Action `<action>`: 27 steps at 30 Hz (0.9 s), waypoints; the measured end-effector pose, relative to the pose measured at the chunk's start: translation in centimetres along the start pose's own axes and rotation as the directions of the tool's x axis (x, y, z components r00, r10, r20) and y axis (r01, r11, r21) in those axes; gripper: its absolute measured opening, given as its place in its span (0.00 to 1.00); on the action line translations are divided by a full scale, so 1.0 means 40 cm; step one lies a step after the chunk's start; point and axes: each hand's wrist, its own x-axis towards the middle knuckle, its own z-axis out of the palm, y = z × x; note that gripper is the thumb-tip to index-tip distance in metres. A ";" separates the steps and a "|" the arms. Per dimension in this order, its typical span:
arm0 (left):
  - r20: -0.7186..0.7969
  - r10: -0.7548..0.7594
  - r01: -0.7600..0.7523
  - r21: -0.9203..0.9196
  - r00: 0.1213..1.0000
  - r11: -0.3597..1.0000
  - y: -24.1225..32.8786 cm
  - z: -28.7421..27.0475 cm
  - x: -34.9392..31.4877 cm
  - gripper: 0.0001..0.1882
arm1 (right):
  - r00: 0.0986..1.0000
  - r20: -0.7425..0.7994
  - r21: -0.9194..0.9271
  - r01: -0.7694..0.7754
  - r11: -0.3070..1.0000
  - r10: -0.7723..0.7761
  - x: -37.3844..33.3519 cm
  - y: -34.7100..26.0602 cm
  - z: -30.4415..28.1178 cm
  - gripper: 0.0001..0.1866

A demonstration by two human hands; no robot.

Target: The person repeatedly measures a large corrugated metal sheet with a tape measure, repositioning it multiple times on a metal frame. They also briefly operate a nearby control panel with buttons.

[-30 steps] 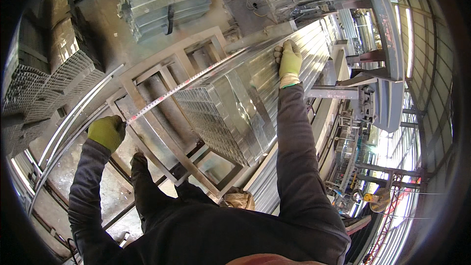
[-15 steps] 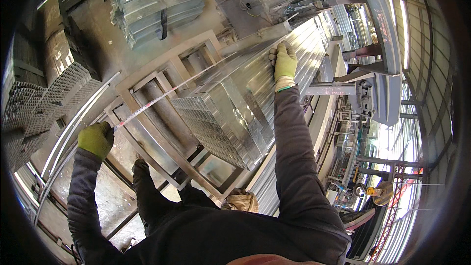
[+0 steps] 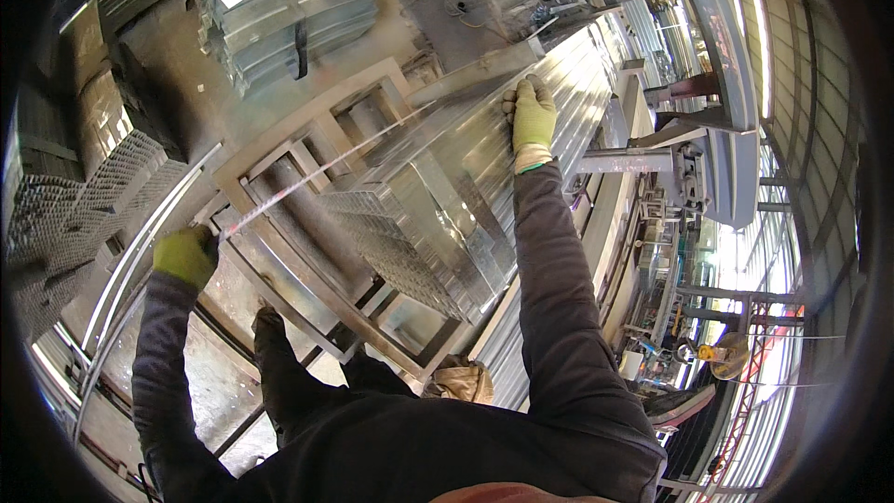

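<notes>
My left hand (image 3: 185,256), in a yellow-green glove with a dark front, is closed round the near end of a measuring tape (image 3: 307,176). The pale strip with red marks is drawn out straight and slants up to the right, beside a long bundle of shiny metal tubes (image 3: 442,210). Over the bundle's upper face is my right hand (image 3: 532,123), gloved alike, its arm stretched forward. Its fingers are curled in; whether they grip the metal or something small is hidden. The bundle's stacked open tube ends face toward me.
A steel frame (image 3: 244,194) with crossbars lies under and beside the bundle. More stacked tubes (image 3: 116,163) stand at left, a strapped sheet-metal stack (image 3: 279,0) at the back. Machinery with a grey beam (image 3: 731,168) rises at right; a yellow hoist hook (image 3: 717,354) hangs farther off.
My left hand has shifted slightly right, the tape still held and stretched. My right hand stays over the bundle with its fingers curled. The whole view has moved a little.
</notes>
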 end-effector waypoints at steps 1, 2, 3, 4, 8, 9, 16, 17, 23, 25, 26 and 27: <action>-0.068 0.047 -0.053 -0.080 0.997 0.995 -0.020 -0.001 -0.028 0.11 | 1.000 -0.003 0.002 0.005 1.000 -0.005 0.001 0.001 0.000 0.20; -0.057 0.005 -0.010 -0.085 0.998 0.996 -0.041 0.000 -0.062 0.11 | 1.000 -0.004 0.000 0.011 1.000 -0.011 0.001 0.002 0.000 0.18; -0.045 -0.003 -0.002 -0.102 0.999 0.995 -0.062 0.001 -0.091 0.11 | 1.000 -0.005 0.000 0.014 1.000 -0.014 0.001 0.002 0.001 0.18; 0.015 -0.057 0.059 -0.147 0.998 0.987 -0.079 0.005 -0.119 0.12 | 1.000 -0.007 0.002 0.018 1.000 -0.018 0.000 0.001 0.001 0.18; 0.017 -0.082 0.084 -0.196 0.996 0.977 -0.128 0.013 -0.248 0.11 | 1.000 -0.028 -0.007 0.008 1.000 -0.008 -0.007 -0.004 0.003 0.19; 0.047 -0.084 0.094 -0.275 0.995 0.957 -0.137 0.013 -0.269 0.10 | 1.000 -0.029 -0.003 0.005 1.000 -0.005 -0.008 -0.006 0.005 0.19; 0.109 -0.089 0.122 -0.354 0.990 0.927 -0.189 0.043 -0.334 0.08 | 1.000 -0.028 0.023 0.007 1.000 -0.006 -0.014 -0.010 0.007 0.20; 0.126 -0.115 0.154 -0.367 0.985 0.917 -0.196 0.051 -0.335 0.08 | 1.000 -0.029 0.017 0.010 1.000 -0.010 -0.014 -0.009 0.007 0.20; 0.151 -0.128 0.176 -0.372 0.980 0.911 -0.249 0.090 -0.316 0.08 | 0.998 -0.028 0.029 0.049 0.998 -0.049 -0.012 0.001 0.009 0.19; 0.067 -0.056 0.076 -0.357 0.996 0.931 -0.260 0.100 -0.298 0.07 | 0.999 -0.025 0.032 0.040 0.999 -0.039 -0.010 0.004 0.008 0.20; 0.072 -0.067 0.089 -0.366 0.995 0.926 -0.266 0.103 -0.287 0.07 | 0.998 -0.026 0.027 0.059 0.998 -0.059 -0.009 0.005 0.008 0.20; 0.079 -0.077 0.102 -0.374 0.994 0.922 -0.272 0.104 -0.281 0.07 | 0.997 -0.019 0.024 0.069 0.997 -0.069 -0.009 0.006 0.008 0.20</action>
